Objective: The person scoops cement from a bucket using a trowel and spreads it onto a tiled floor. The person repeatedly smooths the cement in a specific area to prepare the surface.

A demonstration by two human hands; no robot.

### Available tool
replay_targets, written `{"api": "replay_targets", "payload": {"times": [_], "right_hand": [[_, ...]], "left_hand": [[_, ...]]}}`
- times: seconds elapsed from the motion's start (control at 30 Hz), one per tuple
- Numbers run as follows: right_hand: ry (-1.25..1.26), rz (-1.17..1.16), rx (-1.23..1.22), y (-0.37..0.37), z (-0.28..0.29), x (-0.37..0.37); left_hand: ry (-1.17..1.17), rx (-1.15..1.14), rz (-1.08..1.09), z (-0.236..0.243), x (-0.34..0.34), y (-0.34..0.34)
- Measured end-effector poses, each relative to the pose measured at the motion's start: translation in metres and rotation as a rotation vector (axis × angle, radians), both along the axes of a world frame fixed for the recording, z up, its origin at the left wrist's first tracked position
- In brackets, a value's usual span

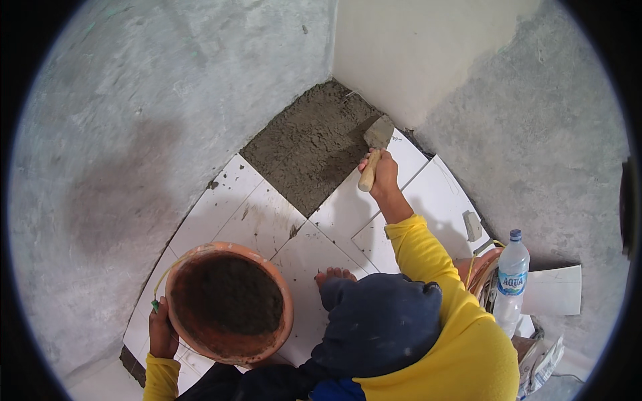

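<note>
My right hand (384, 177) is closed around the wooden handle of a pointing trowel (379, 132). Its mortar-smeared blade rests at the right edge of a bed of wet grey mortar (311, 144), beside a white floor tile (344, 200). My left hand (162, 332) grips the left side of an orange bucket (286, 294), near a yellow cord and a small green piece. Dark mortar (234, 294) lies inside the bucket. Some of the left fingers are hidden behind its wall.
Grey walls (134, 100) meet at the far corner beyond the mortar. My bent knee (381, 327) in dark cloth takes up the lower middle. On the right stand a plastic water bottle (511, 281) and a second container, near a white tile piece (555, 291). Mortar crumbs dot the laid tiles.
</note>
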State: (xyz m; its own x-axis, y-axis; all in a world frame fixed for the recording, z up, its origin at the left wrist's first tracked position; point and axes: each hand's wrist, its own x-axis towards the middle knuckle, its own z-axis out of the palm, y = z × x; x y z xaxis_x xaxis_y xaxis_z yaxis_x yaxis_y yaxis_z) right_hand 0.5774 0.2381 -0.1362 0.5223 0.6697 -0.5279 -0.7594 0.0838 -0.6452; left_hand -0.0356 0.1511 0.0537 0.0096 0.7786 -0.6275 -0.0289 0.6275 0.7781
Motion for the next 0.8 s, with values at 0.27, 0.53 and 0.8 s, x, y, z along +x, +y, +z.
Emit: {"api": "replay_targets", "payload": {"times": [0.27, 0.53, 0.8], "right_hand": [[-0.209, 0.500, -0.202, -0.040, 0.060, -0.091], [-1.517, 1.794, 0.354, -0.063, 0.243, -0.142], [-1.383, 2.593, -0.066, -0.046, 0.178, -0.201]], "left_hand": [[0.201, 0.116, -0.060, 0.002, -0.016, -0.013], [0.266, 0.019, -0.125, 0.064, 0.062, 0.022], [0.367, 0.150, -0.191, 0.048, 0.113, 0.010]]}}
